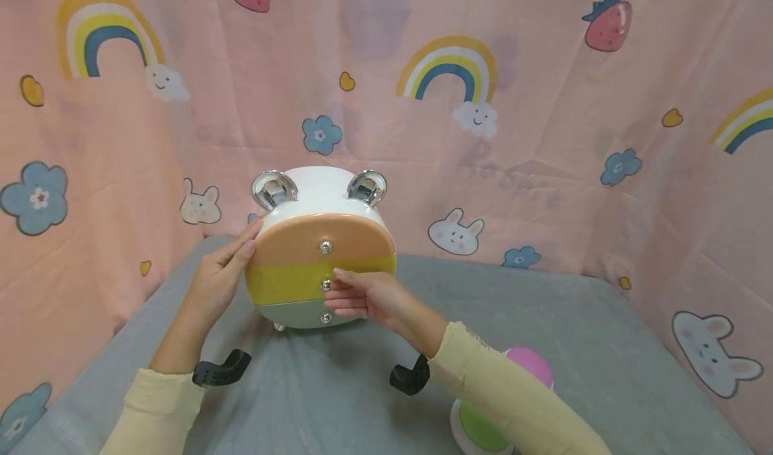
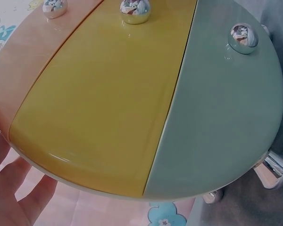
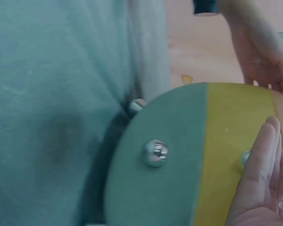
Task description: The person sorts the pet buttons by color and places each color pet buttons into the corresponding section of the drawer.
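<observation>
A small rounded drawer box (image 1: pixel 320 190) stands on the grey cloth, white with silver ear-shaped parts on top. Its front has an orange (image 1: pixel 290 240), a yellow (image 2: pixel 104 94) and a grey-green drawer (image 2: pixel 212 117), all closed, each with a round silver knob. My left hand (image 1: pixel 214 280) rests against the box's left side, fingers extended along the edge. In front of the yellow drawer is my right hand (image 1: pixel 383 300), its fingers fairly straight beside the middle knob (image 1: pixel 326 285). The right wrist view shows that hand (image 3: pixel 262 179) partly covering the knob.
A rounded object with a pink part (image 1: pixel 531 364) and a green part (image 1: pixel 483 428) lies at the front right, partly hidden by my right sleeve. Grey cloth (image 1: pixel 513 307) covers the surface. A pink printed curtain (image 1: pixel 543 106) hangs behind and at both sides.
</observation>
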`<state>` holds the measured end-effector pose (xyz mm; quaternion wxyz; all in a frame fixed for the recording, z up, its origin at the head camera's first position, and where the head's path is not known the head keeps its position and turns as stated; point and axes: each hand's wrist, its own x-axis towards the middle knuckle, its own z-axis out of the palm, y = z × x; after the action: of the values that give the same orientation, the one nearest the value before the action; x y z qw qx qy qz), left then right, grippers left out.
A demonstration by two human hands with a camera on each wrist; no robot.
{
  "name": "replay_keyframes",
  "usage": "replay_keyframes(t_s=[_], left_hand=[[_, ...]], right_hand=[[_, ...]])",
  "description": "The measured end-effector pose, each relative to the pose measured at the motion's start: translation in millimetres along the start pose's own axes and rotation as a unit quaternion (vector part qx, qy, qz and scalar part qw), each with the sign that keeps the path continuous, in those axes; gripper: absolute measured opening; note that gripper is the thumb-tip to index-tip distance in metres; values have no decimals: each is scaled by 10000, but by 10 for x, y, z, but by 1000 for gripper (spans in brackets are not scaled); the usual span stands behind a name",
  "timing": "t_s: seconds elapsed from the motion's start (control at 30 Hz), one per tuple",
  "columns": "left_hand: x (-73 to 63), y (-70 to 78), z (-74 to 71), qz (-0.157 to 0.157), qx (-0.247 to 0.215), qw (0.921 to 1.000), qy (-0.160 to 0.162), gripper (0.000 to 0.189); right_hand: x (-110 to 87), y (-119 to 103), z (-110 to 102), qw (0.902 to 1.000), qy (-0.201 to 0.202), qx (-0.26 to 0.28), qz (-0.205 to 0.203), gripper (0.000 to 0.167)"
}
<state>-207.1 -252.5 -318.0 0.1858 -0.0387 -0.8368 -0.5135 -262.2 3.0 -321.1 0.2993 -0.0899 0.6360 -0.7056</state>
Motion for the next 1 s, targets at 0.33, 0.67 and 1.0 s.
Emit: replay_keyframes(t_s=[0.33, 0.67, 1.0], left_hand=[[7, 3, 19, -39, 27, 10000, 45, 48], [4, 16, 18, 21, 24, 10000, 92, 49], [0, 22, 11, 45, 44, 10000, 35, 50]], right_hand=[[48, 185, -12, 9996, 55, 169, 232, 40], [101, 232, 23, 9993, -75, 346, 141, 43], [129, 276, 85, 9986, -8, 534, 0, 38]])
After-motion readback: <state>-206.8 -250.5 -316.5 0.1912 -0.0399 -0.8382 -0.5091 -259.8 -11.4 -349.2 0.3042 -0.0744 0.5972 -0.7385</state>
